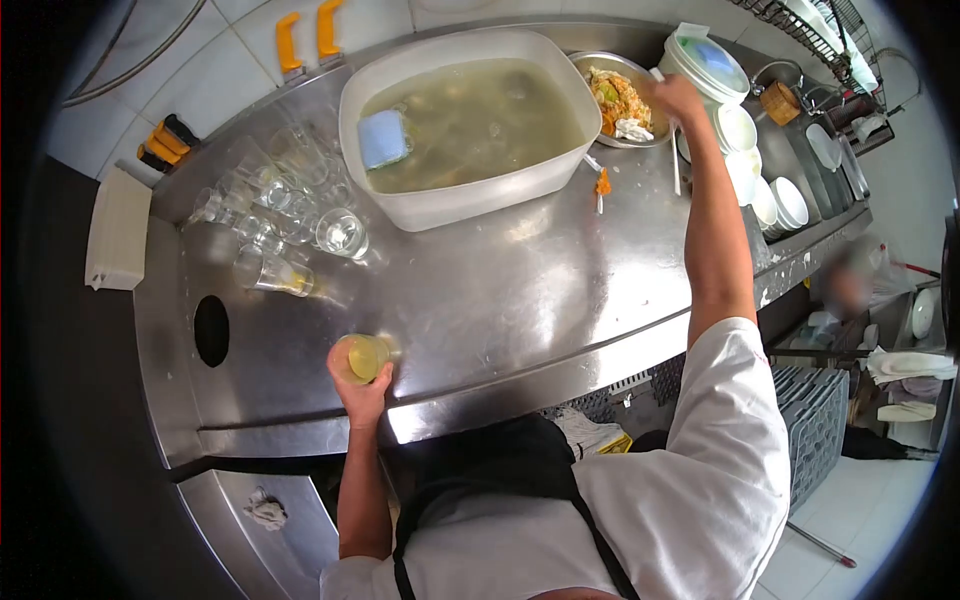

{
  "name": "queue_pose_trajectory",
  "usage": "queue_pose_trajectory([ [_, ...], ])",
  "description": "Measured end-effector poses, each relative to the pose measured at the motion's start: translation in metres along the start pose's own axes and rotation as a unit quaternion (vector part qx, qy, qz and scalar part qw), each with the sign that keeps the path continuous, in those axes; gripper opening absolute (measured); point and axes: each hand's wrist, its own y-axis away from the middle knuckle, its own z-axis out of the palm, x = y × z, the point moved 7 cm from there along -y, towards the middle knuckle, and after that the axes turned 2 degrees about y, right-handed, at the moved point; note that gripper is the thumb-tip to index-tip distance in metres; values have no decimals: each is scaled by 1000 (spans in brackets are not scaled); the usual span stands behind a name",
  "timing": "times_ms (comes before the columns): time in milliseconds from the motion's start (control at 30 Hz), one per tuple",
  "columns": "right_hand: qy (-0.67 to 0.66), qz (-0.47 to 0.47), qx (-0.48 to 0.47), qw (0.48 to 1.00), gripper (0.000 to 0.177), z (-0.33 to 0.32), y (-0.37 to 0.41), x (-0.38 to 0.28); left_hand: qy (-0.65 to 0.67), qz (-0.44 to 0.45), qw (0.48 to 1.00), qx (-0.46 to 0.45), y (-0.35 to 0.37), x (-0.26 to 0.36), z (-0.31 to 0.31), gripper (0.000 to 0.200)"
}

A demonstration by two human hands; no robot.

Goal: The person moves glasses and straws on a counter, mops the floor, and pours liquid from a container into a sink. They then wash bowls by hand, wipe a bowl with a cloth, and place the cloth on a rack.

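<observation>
My left hand [360, 385] is wrapped round a glass [366, 358] with yellowish liquid, near the counter's front edge. My right hand [678, 97] reaches to the back right, at the rim of a metal bowl [652, 72] of food scraps [617, 103]; its fingers look closed, but what they hold is too small to make out. A white tub [480, 205] of cloudy water stands between the hands at the back, with a blue sponge [383, 138] floating at its left side. Several clear glasses [290, 200] lie and stand left of the tub.
Stacked white bowls [738, 130] and a lidded bucket [708, 65] stand at the back right, beside a sink with a tap [785, 70]. A dark round hole [211, 330] is in the counter [520, 300] at left. A grey crate [812, 425] stands below right.
</observation>
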Motion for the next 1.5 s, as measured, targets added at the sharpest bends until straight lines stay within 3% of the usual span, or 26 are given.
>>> queue_pose_trajectory([
  [33, 118, -47, -108, 986, 52, 16, 7, -14, -4, -5, 1000, 6, 0, -1, -2, 78],
  [67, 142, -67, -119, 980, 53, 25, 28, -21, -6, -9, 1000, 12, -2, -2, -4, 79],
  [167, 125, -92, -59, 986, 40, 69, 98, -33, 10, -12, 999, 35, -7, -13, -13, 79],
  [333, -28, 27, -30, 999, 33, 131, 129, 25, -31, 10, 998, 49, -7, -14, -17, 80],
  [467, -3, 19, -118, 993, 34, 147, 132, 5, 3, -9, 998, 59, -2, -18, -14, 80],
  [600, -11, 67, -131, 989, 37, 170, 130, 22, -10, -3, 998, 57, -5, -15, -15, 79],
  [700, 18, 8, -162, 987, 35, 166, 140, 30, -25, -8, 997, 66, -4, -10, -15, 79],
  [800, 0, -15, -76, 997, 31, 94, 132, 8, 25, 4, 998, 60, -4, -22, -16, 78],
  [833, 19, -51, -11, 998, 31, 75, 116, 3, 34, -14, 998, 59, -3, -28, -16, 79],
  [900, 2, -40, 33, 999, 31, 42, 74, -5, 33, -8, 998, 62, -2, -32, -18, 80],
  [967, 35, -38, 17, 999, 38, 37, 18, -11, 39, -5, 997, 63, -3, -32, -16, 81],
  [1033, 3, -118, -1, 993, 45, 50, -23, -16, 47, -10, 997, 61, -2, -29, -16, 82],
  [1100, 45, -116, 90, 988, 45, 49, -47, -17, 38, -15, 997, 59, -2, -27, -15, 82],
  [1233, -54, -120, 312, 941, 32, 10, -10, -17, 44, -17, 997, 59, -2, -25, -15, 82],
  [1333, -21, -110, 37, 993, 18, 63, 63, -18, 9, -4, 999, 53, -3, -23, -16, 81],
  [1400, 148, -144, -152, 967, 29, 139, 110, -12, 16, -4, 998, 62, -3, -28, -16, 79],
  [1500, 26, -78, -40, 996, 28, 178, 135, 14, 30, 7, 998, 55, -3, -31, -16, 77],
])
